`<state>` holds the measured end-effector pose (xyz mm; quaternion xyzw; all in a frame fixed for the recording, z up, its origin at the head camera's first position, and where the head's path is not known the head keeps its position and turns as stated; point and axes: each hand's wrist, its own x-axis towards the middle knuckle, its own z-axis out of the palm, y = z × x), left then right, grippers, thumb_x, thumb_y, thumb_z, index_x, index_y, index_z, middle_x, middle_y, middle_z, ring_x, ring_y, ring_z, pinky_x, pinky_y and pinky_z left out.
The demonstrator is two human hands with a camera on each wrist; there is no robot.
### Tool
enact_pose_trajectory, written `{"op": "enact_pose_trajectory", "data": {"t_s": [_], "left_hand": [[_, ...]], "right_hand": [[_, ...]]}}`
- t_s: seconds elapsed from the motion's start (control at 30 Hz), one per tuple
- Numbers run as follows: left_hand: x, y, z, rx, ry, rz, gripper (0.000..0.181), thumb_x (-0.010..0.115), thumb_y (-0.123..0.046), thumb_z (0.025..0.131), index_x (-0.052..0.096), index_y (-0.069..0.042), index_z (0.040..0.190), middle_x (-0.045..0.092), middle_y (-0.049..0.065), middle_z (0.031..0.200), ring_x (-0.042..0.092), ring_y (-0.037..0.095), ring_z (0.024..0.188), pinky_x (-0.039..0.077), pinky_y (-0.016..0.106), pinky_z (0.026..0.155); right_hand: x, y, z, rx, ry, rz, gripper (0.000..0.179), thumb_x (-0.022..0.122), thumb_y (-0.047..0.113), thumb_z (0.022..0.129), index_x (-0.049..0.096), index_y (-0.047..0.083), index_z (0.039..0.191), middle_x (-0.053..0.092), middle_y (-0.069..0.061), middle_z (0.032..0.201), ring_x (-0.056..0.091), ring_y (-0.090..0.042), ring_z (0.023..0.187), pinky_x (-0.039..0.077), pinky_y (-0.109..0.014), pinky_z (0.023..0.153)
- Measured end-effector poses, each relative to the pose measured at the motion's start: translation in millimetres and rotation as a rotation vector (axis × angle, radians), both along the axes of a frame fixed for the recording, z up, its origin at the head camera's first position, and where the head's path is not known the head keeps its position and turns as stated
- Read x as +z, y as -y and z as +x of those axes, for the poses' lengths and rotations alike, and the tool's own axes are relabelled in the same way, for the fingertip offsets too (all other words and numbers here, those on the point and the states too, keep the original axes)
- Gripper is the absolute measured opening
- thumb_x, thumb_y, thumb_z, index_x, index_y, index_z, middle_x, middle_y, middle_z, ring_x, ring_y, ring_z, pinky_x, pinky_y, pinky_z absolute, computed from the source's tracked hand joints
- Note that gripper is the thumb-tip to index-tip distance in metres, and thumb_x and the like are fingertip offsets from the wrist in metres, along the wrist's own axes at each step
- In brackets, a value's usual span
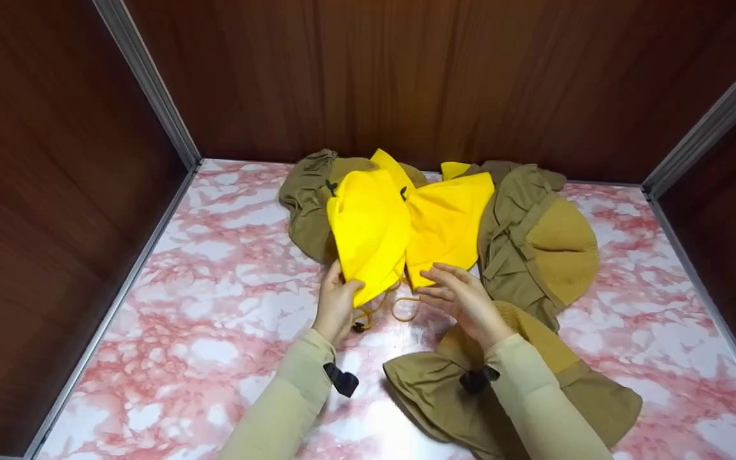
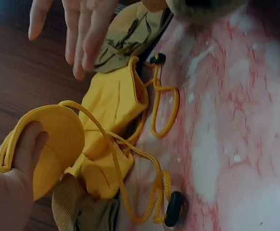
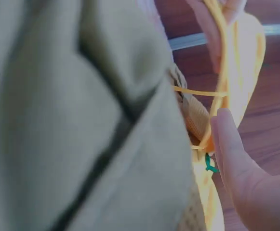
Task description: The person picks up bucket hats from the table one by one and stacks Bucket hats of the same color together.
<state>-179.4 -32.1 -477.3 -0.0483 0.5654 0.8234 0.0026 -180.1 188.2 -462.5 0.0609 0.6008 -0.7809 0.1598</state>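
**L hand (image 1: 336,303) grips yellow hat (image 1: 371,227), R hand (image 1: 467,303) w/ fingers extended**

From here the yellow hat is in the mid. of the table (image 1: 214,377), lifted at its near edge, w/ the L hand pinching that edge btwn thumb & fingers; the left wrist view has fingers tucked inside it. The R hand is loose, fingers stretched out, gripping nothing, by the lower edge of a 2nd yellow hat (image 1: 448,220). Can't tell if fingertips touch it.

A yellow cord (image 2: 116,166) dangles from the held hat, w/ a black toggle (image 2: 174,209) on it; another cord loop (image 2: 178,103) lies nr the 2nd hat.

Round abt are olive/tan hats: one at the back L (image 1: 304,198), partly behind the held hat; one on the R (image 1: 563,252), tan crown facing R, next to the 2nd yellow hat; one up front (image 1: 598,396), partly under the R forearm.

Tabletop's pink & white marbled; dk brown wood-look panels (image 1: 342,76) stand on 3 sides, w/ metal strips (image 1: 157,96) at the corners. Person's in pale sleeves (image 1: 278,396).
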Motion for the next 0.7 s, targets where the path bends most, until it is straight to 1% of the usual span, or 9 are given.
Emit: {"op": "enact_pose_trajectory", "data": {"t_s": [0.13, 0.23, 0.27, 0.33, 0.4, 0.47, 0.5, 0.6, 0.7], "left_hand": [[8.0, -0.7, 10.0, -0.024, -0.012, 0.069, 0.054, 0.047, 0.012, 0.087, 0.042, 0.003, 0.14, 0.051, 0.02, 0.13, 0.055, 0.024, 0.11, 0.05, 0.032, 0.092], [12.1, 0.2, 18.1, -0.06, -0.021, 0.114, 0.052, 0.049, 0.011, 0.087, 0.042, 0.003, 0.138, 0.054, 0.016, 0.125, 0.058, 0.022, 0.106, 0.052, 0.032, 0.09], [13.4, 0.9, 20.9, -0.076, -0.022, 0.134, 0.051, 0.049, 0.011, 0.087, 0.042, 0.002, 0.137, 0.055, 0.015, 0.123, 0.059, 0.021, 0.105, 0.053, 0.031, 0.09], [15.7, 2.6, 26.5, -0.114, -0.022, 0.179, 0.049, 0.05, 0.01, 0.087, 0.043, 0.0, 0.134, 0.055, 0.011, 0.12, 0.06, 0.02, 0.105, 0.054, 0.031, 0.089], [17.7, 4.7, 31.2, -0.147, -0.019, 0.227, 0.048, 0.05, 0.011, 0.086, 0.045, -0.002, 0.132, 0.056, 0.008, 0.118, 0.061, 0.02, 0.105, 0.054, 0.032, 0.09], [19.9, 7.2, 34.5, -0.166, -0.014, 0.267, 0.047, 0.049, 0.012, 0.085, 0.048, -0.005, 0.129, 0.057, 0.007, 0.117, 0.061, 0.02, 0.106, 0.054, 0.033, 0.09], [20.8, 8.6, 35.7, -0.173, -0.015, 0.278, 0.048, 0.049, 0.012, 0.084, 0.049, -0.006, 0.128, 0.057, 0.006, 0.117, 0.061, 0.021, 0.106, 0.054, 0.034, 0.09], [23.5, 13.6, 37.3, -0.168, -0.017, 0.301, 0.049, 0.049, 0.012, 0.082, 0.051, -0.009, 0.126, 0.059, 0.005, 0.116, 0.061, 0.021, 0.106, 0.054, 0.035, 0.09], [24.8, 20.9, 38.5, -0.15, -0.003, 0.316, 0.052, 0.048, 0.011, 0.08, 0.051, -0.009, 0.128, 0.06, 0.004, 0.113, 0.061, 0.021, 0.102, 0.054, 0.034, 0.087]], "right_hand": [[2.8, 1.4, -12.0, 0.058, 0.067, -0.044, 0.067, 0.054, 0.031, 0.102, 0.023, -0.005, 0.15, 0.042, -0.028, 0.149, 0.065, -0.028, 0.112, 0.052, -0.036, 0.102], [6.7, 2.7, -19.2, 0.097, 0.11, -0.079, 0.074, 0.052, 0.038, 0.102, 0.019, -0.004, 0.153, 0.034, -0.029, 0.154, 0.062, -0.025, 0.115, 0.052, -0.032, 0.101], [8.2, 3.4, -21.1, 0.106, 0.121, -0.102, 0.073, 0.051, 0.04, 0.102, 0.021, -0.004, 0.152, 0.037, -0.028, 0.151, 0.062, -0.024, 0.113, 0.053, -0.03, 0.098], [11.0, 4.5, -24.6, 0.113, 0.134, -0.157, 0.062, 0.048, 0.041, 0.103, 0.032, -0.002, 0.145, 0.052, -0.023, 0.139, 0.065, -0.02, 0.103, 0.057, -0.028, 0.09], [13.6, 4.7, -27.2, 0.111, 0.142, -0.225, 0.046, 0.046, 0.04, 0.104, 0.045, 0.002, 0.131, 0.065, -0.015, 0.119, 0.068, -0.018, 0.092, 0.059, -0.029, 0.081], [16.0, 3.6, -29.6, 0.1, 0.147, -0.292, 0.034, 0.044, 0.036, 0.105, 0.054, 0.005, 0.114, 0.071, -0.007, 0.098, 0.07, -0.017, 0.083, 0.059, -0.029, 0.075], [17.3, 2.5, -30.3, 0.086, 0.149, -0.319, 0.031, 0.044, 0.034, 0.106, 0.057, 0.006, 0.108, 0.072, -0.005, 0.093, 0.07, -0.017, 0.08, 0.059, -0.029, 0.073], [20.4, -0.2, -32.0, 0.031, 0.155, -0.38, 0.027, 0.046, 0.027, 0.106, 0.063, 0.007, 0.102, 0.072, -0.006, 0.091, 0.071, -0.016, 0.078, 0.059, -0.027, 0.072], [22.7, -0.8, -31.9, -0.03, 0.163, -0.414, 0.021, 0.05, 0.017, 0.104, 0.065, 0.005, 0.096, 0.072, -0.006, 0.087, 0.07, -0.015, 0.075, 0.059, -0.024, 0.071]]}}
